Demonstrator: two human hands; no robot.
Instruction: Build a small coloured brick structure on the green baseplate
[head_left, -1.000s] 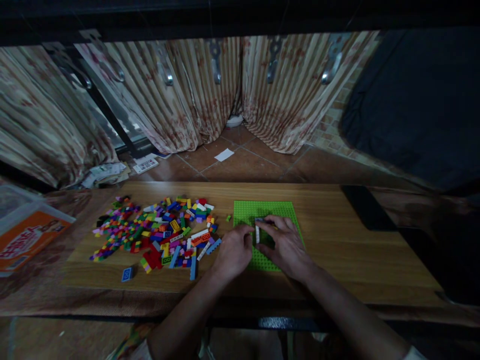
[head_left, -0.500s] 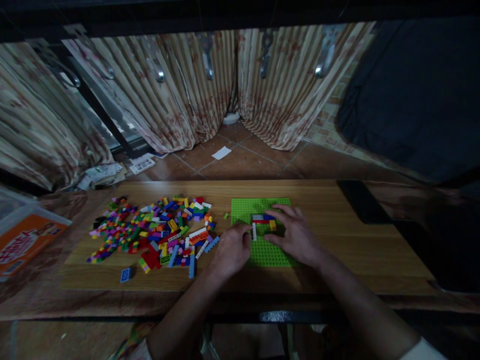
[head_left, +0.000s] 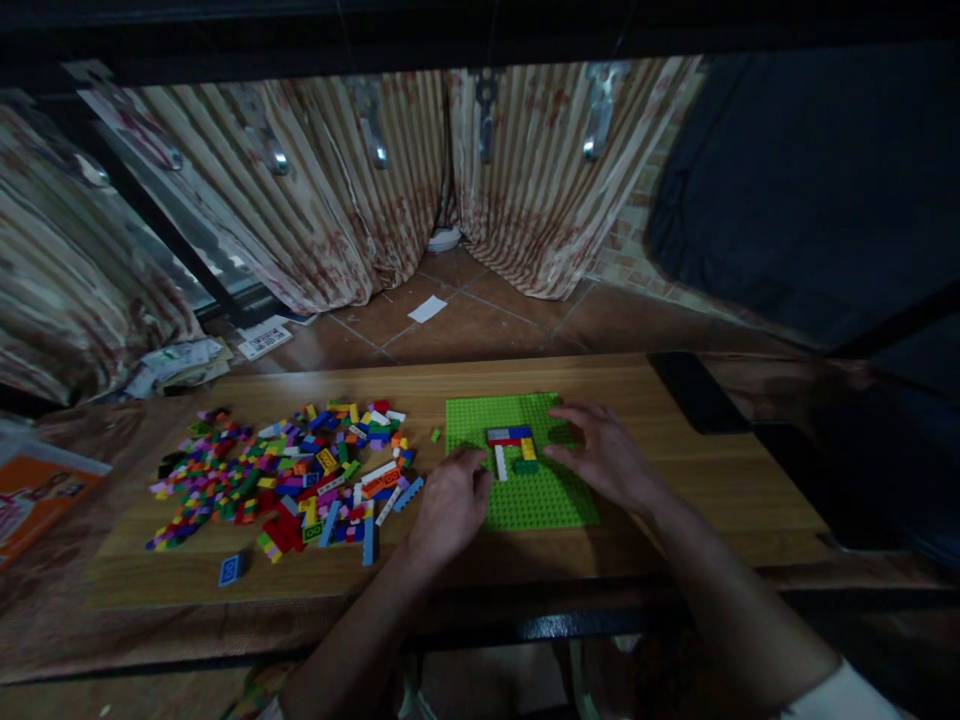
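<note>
A green baseplate (head_left: 525, 505) lies on the wooden table (head_left: 675, 480). A few bricks are stuck on it: a grey, blue and red strip (head_left: 510, 436), a white bar (head_left: 500, 463), a yellow brick (head_left: 528, 449). My left hand (head_left: 450, 505) rests at the plate's left edge with fingers curled; I cannot see anything in them. My right hand (head_left: 606, 457) hovers over the plate's right side, fingers spread, thumb near the yellow brick.
A big pile of loose coloured bricks (head_left: 292, 475) covers the table's left half, with a lone blue brick (head_left: 230, 569) near the front edge. A dark phone (head_left: 690, 390) lies at the back right. An orange box (head_left: 37, 495) sits at far left.
My right hand has lifted off the placed bricks and slid to the right, uncovering them. My left hand stays at the plate's left edge. The view has shifted slightly.
</note>
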